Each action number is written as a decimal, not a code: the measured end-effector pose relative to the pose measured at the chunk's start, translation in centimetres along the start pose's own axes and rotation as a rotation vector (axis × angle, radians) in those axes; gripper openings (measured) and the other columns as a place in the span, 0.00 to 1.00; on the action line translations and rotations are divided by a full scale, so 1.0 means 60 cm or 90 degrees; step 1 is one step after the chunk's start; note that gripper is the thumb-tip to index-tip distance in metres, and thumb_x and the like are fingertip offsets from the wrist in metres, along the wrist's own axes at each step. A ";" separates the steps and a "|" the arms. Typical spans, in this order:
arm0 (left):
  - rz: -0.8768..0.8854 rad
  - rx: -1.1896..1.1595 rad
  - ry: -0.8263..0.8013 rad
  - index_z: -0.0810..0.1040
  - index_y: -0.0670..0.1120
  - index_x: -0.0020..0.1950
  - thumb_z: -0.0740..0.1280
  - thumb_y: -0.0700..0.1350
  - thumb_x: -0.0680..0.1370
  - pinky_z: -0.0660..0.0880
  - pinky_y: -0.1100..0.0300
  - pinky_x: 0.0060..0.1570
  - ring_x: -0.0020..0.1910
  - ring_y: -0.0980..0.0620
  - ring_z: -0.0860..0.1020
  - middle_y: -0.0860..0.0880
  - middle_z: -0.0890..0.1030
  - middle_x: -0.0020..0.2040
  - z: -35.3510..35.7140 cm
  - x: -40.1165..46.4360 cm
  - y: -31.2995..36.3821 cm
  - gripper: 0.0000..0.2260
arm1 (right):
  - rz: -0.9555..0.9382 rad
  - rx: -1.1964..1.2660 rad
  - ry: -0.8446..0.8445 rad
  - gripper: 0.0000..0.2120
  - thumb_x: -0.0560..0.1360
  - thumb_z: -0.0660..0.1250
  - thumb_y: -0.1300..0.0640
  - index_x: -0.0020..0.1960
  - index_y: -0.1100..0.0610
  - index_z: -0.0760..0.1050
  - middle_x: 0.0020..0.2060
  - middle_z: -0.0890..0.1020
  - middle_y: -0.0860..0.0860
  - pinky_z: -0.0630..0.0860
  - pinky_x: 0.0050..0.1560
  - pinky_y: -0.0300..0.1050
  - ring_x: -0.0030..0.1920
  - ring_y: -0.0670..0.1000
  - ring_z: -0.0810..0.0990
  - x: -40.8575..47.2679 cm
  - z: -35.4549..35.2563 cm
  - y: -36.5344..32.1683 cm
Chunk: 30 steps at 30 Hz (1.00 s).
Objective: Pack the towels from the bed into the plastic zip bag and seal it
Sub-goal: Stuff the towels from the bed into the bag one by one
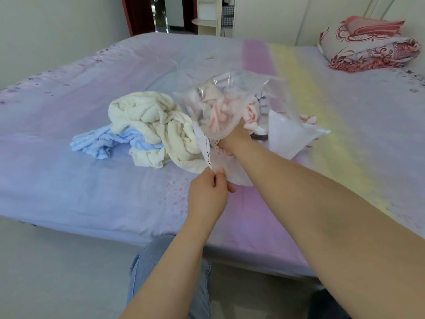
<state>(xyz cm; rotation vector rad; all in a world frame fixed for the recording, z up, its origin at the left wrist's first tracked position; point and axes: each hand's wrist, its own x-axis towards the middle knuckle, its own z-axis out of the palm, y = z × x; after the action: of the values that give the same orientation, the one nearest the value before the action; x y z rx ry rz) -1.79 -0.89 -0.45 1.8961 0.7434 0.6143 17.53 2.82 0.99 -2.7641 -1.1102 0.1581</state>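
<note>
Pastel bed (92, 203): left hand (207, 199) pinches bag (241, 104); right hand's (234, 137) grip hidden inside.

We see a folded red-patterned quilt (368, 51) at the far right corner of the bed's pastel sheet (92, 111). Beyond the sheet's far edge stand a dark red door frame (127, 14) and a pale shelf unit (213, 17).

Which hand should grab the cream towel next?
Probably the right hand: it is inside the plastic zip bag and can withdraw, while the left hand pinches the bag's edge open. The cream towel lies beside it.
</note>
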 end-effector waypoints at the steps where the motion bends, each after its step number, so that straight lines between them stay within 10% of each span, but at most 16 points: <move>1: -0.003 0.002 0.003 0.77 0.44 0.36 0.56 0.48 0.83 0.71 0.66 0.34 0.29 0.55 0.77 0.56 0.79 0.26 -0.007 -0.005 0.001 0.20 | -0.003 -0.021 0.004 0.07 0.77 0.56 0.55 0.42 0.50 0.70 0.43 0.73 0.60 0.72 0.49 0.51 0.56 0.59 0.76 0.008 -0.005 0.000; 5: -0.041 -0.056 0.004 0.75 0.45 0.40 0.56 0.49 0.83 0.68 0.63 0.33 0.27 0.60 0.78 0.55 0.83 0.31 -0.025 0.002 0.000 0.17 | -0.055 -0.059 -0.045 0.10 0.77 0.59 0.57 0.57 0.57 0.71 0.54 0.74 0.63 0.68 0.66 0.54 0.67 0.61 0.70 0.029 -0.016 0.002; 8: -0.053 -0.120 0.043 0.74 0.47 0.42 0.56 0.49 0.83 0.70 0.59 0.33 0.29 0.56 0.80 0.52 0.85 0.36 -0.025 0.014 0.002 0.14 | -0.064 0.036 -0.099 0.25 0.66 0.63 0.59 0.64 0.58 0.68 0.59 0.73 0.57 0.74 0.60 0.53 0.62 0.60 0.73 0.029 -0.020 0.012; 12: -0.086 -0.186 0.062 0.77 0.51 0.49 0.55 0.52 0.83 0.80 0.52 0.39 0.41 0.56 0.84 0.54 0.83 0.48 -0.014 0.016 0.006 0.12 | -0.076 0.071 -0.083 0.23 0.79 0.59 0.58 0.73 0.54 0.60 0.63 0.72 0.56 0.70 0.52 0.44 0.60 0.58 0.74 -0.078 -0.055 0.020; 15: -0.101 -0.233 0.055 0.74 0.52 0.54 0.55 0.54 0.83 0.82 0.48 0.45 0.50 0.55 0.83 0.56 0.80 0.52 -0.003 0.015 0.013 0.11 | -0.111 0.149 0.102 0.26 0.79 0.59 0.55 0.76 0.48 0.57 0.68 0.70 0.56 0.72 0.60 0.50 0.62 0.57 0.73 -0.178 -0.046 0.044; 19: -0.072 -0.243 0.040 0.70 0.51 0.56 0.56 0.58 0.82 0.80 0.43 0.51 0.52 0.54 0.82 0.59 0.78 0.50 0.017 0.011 0.020 0.12 | -0.194 0.368 0.464 0.09 0.77 0.61 0.61 0.56 0.53 0.71 0.48 0.75 0.49 0.72 0.49 0.41 0.48 0.50 0.74 -0.268 0.016 0.095; 22: -0.066 -0.215 0.022 0.65 0.56 0.64 0.58 0.60 0.80 0.77 0.42 0.57 0.56 0.52 0.80 0.62 0.78 0.53 0.030 0.005 0.019 0.16 | -0.005 0.546 0.580 0.04 0.76 0.60 0.61 0.49 0.55 0.66 0.42 0.69 0.47 0.70 0.43 0.45 0.39 0.47 0.70 -0.266 0.064 0.172; 27: -0.075 -0.151 -0.021 0.59 0.58 0.72 0.64 0.57 0.78 0.76 0.44 0.59 0.59 0.51 0.78 0.54 0.78 0.60 0.047 0.000 0.022 0.25 | 0.203 0.496 0.337 0.15 0.74 0.65 0.64 0.60 0.58 0.73 0.72 0.55 0.56 0.69 0.64 0.41 0.62 0.45 0.69 -0.169 0.065 0.274; 30: -0.076 -0.159 -0.041 0.58 0.54 0.74 0.65 0.51 0.79 0.76 0.44 0.61 0.59 0.50 0.78 0.54 0.76 0.60 0.056 0.002 0.026 0.26 | 0.185 0.658 0.310 0.29 0.73 0.68 0.60 0.71 0.50 0.61 0.74 0.55 0.60 0.73 0.61 0.40 0.61 0.45 0.70 -0.096 0.020 0.291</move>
<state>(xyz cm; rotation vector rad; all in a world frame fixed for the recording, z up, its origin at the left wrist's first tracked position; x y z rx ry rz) 0.96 -3.35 -0.38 1.6228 0.6987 0.5424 25.02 -13.50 -3.19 -1.8415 -0.3198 0.0541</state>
